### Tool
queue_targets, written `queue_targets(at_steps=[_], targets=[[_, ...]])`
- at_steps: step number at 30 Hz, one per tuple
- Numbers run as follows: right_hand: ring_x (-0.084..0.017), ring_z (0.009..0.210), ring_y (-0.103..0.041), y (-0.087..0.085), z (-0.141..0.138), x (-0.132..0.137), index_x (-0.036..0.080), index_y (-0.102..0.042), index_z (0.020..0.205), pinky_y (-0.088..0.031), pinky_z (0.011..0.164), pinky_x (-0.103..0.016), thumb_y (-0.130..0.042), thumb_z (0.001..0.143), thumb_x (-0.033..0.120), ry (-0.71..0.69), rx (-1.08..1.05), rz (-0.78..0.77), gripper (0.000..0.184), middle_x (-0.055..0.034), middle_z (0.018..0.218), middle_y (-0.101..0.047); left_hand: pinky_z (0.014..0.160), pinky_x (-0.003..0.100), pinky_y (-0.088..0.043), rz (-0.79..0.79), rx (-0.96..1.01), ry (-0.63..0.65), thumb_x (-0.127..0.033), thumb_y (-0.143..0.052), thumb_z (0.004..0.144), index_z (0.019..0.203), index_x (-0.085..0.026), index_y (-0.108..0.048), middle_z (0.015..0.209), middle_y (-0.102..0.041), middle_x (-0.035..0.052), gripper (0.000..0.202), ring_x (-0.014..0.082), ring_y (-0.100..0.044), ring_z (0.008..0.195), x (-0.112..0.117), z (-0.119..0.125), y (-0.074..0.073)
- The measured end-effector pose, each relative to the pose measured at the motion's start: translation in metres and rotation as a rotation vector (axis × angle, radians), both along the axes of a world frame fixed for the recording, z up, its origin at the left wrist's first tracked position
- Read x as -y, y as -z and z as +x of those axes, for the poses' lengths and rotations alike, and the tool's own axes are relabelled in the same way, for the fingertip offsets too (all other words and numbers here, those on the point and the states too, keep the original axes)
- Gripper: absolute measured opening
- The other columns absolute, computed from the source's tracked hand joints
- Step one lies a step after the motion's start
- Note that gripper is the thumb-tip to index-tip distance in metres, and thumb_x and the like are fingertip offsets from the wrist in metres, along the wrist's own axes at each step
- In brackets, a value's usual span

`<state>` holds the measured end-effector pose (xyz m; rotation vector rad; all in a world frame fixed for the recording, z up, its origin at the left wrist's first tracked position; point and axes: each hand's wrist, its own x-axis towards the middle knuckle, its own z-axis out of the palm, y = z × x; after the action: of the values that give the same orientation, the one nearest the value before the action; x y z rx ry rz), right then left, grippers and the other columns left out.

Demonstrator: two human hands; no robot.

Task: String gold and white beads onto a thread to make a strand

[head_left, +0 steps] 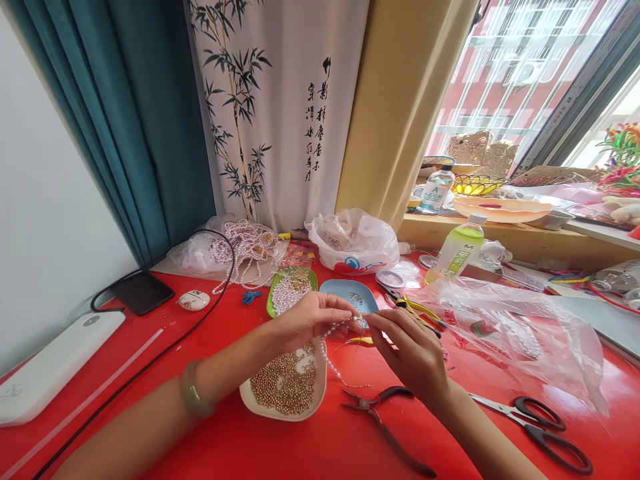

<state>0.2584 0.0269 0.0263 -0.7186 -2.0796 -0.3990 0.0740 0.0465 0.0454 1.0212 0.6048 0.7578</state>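
Observation:
Over the red table, my left hand (pixel 311 319) and my right hand (pixel 407 350) meet, both pinching a thin string of small pearl beads (pixel 336 363) that hangs down in a loop between them. Just beneath my left hand sits a white dish of small golden beads (pixel 286 387). A green tray of pink pearls (pixel 291 290) and a blue dish (pixel 350 293) stand right behind the hands. A green bangle circles my left wrist.
Black-handled pliers (pixel 385 417) and scissors (pixel 540 423) lie near my right arm, yellow-handled pliers (pixel 417 310) further back. A clear plastic bag (pixel 510 333) spreads at right, by a green bottle (pixel 457 250). Bags of pearl strands (pixel 240 247), a phone (pixel 143 292) and a cable lie at left.

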Motion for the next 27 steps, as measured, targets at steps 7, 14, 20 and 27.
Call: queue_targets(at_steps=[7, 14, 20, 27], targets=[[-0.014, 0.066, -0.054, 0.0003, -0.0014, 0.0005, 0.018, -0.057, 0.09, -0.045, 0.058, -0.025, -0.05, 0.075, 0.008, -0.004, -0.012, -0.019, 0.019, -0.0053, 0.073, -0.059, 0.06, 0.022, -0.04, -0.019, 0.009, 0.004, -0.019, -0.064, 0.063, 0.076, -0.009, -0.059, 0.07, -0.065, 0.0078, 0.017, 0.0087, -0.056, 0.059, -0.0002, -0.0004, 0.0003], [-0.013, 0.063, -0.055, 0.0011, -0.0065, 0.0009, 0.017, -0.057, 0.083, -0.045, 0.056, -0.024, -0.05, 0.074, 0.008, -0.023, -0.072, -0.055, 0.015, -0.0043, 0.07, -0.059, 0.062, 0.022, -0.04, -0.012, 0.027, 0.021, -0.017, -0.062, 0.064, 0.077, -0.009, -0.058, 0.07, -0.065, 0.0073, 0.016, 0.0087, -0.057, 0.06, 0.0027, 0.0006, -0.0035], [-0.013, 0.063, -0.056, 0.0011, -0.0069, 0.0013, 0.018, -0.057, 0.084, -0.045, 0.056, -0.023, -0.049, 0.075, 0.009, -0.018, -0.08, -0.039, 0.015, -0.0037, 0.07, -0.059, 0.061, 0.022, -0.041, -0.024, 0.003, 0.011, -0.016, -0.062, 0.062, 0.075, -0.009, -0.057, 0.067, -0.065, 0.0068, 0.015, 0.0089, -0.057, 0.058, 0.0029, 0.0002, -0.0032], [-0.013, 0.063, -0.054, 0.0027, -0.0067, 0.0012, 0.017, -0.055, 0.084, -0.045, 0.057, -0.024, -0.051, 0.074, 0.006, -0.026, -0.082, -0.051, 0.016, -0.0043, 0.07, -0.059, 0.058, 0.022, -0.042, -0.047, -0.032, 0.01, -0.017, -0.061, 0.063, 0.073, -0.011, -0.054, 0.066, -0.066, 0.0074, 0.014, 0.0098, -0.058, 0.057, 0.002, 0.0006, -0.0018]])
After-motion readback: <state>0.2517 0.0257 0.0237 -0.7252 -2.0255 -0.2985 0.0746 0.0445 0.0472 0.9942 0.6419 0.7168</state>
